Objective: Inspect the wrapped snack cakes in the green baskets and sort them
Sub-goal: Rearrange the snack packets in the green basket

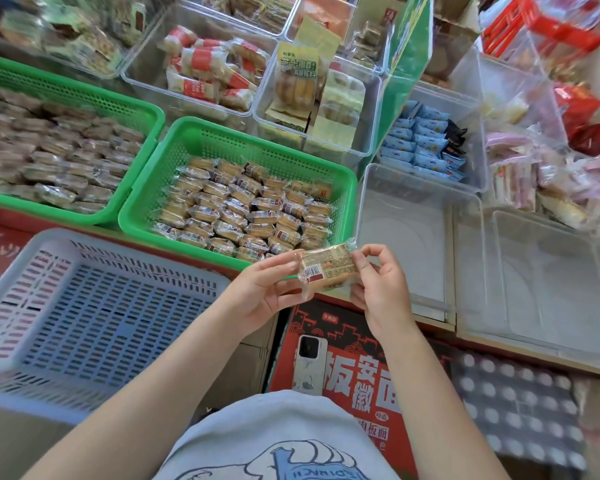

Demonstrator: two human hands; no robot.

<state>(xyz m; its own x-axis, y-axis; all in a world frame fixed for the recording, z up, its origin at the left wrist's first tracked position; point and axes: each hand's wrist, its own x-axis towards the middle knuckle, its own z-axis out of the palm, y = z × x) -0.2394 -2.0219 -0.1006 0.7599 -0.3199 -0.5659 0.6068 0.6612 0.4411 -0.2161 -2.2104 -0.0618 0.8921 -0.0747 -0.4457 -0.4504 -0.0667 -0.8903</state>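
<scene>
From my empty blue basket (94, 306), past two green baskets (238, 140) of wrapped cakes, my left hand (260, 292) and right hand (378, 285) pinch one snack cake (326, 270), barcode label up, above the red carton (357, 372) reading "板面".

Glossy clear plastic cake wrapper (324, 271); perforated green plastic basket (343, 188).

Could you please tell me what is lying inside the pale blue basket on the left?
Nothing shows inside the pale blue basket; only its slotted floor and walls are visible. Its near edge is blurred, so that strip cannot be judged.
</scene>
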